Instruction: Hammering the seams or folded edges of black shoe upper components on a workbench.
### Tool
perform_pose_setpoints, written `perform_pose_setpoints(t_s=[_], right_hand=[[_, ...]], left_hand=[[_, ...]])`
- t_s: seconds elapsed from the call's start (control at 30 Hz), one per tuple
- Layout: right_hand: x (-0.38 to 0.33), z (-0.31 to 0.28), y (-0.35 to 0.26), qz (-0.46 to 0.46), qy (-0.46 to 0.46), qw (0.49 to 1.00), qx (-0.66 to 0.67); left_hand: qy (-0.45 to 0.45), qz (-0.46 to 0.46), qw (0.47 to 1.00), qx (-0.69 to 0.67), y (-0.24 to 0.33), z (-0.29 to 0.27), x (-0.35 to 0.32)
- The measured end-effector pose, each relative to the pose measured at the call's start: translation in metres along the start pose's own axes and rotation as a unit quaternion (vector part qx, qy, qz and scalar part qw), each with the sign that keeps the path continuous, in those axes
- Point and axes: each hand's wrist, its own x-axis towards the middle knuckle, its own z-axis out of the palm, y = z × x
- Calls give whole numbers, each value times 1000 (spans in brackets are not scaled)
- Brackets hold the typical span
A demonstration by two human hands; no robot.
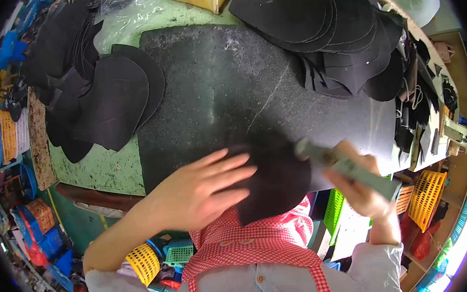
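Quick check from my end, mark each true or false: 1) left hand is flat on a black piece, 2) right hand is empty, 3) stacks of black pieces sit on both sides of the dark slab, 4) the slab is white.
1) True. The left hand lies flat on the black piece at the near edge of the slab.
2) False. The right hand grips a pale green tool.
3) True. One stack of black pieces lies left, another stack at the upper right.
4) False. The slab is dark grey, speckled.
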Motion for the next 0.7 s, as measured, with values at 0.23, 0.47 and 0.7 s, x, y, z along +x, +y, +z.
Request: perform_pose_setpoints(t_s=[0.23, 0.47, 0.7], right_hand=[[23, 36, 2, -17, -61, 997, -49], [23, 39, 5, -14, -65, 997, -43], [35, 26, 0, -22, -66, 996, -56]], left_hand=[[89, -100, 991, 28, 9, -18, 25], [287, -144, 943, 88, -10, 28, 49], [292, -103, 929, 202, -7, 32, 51]])
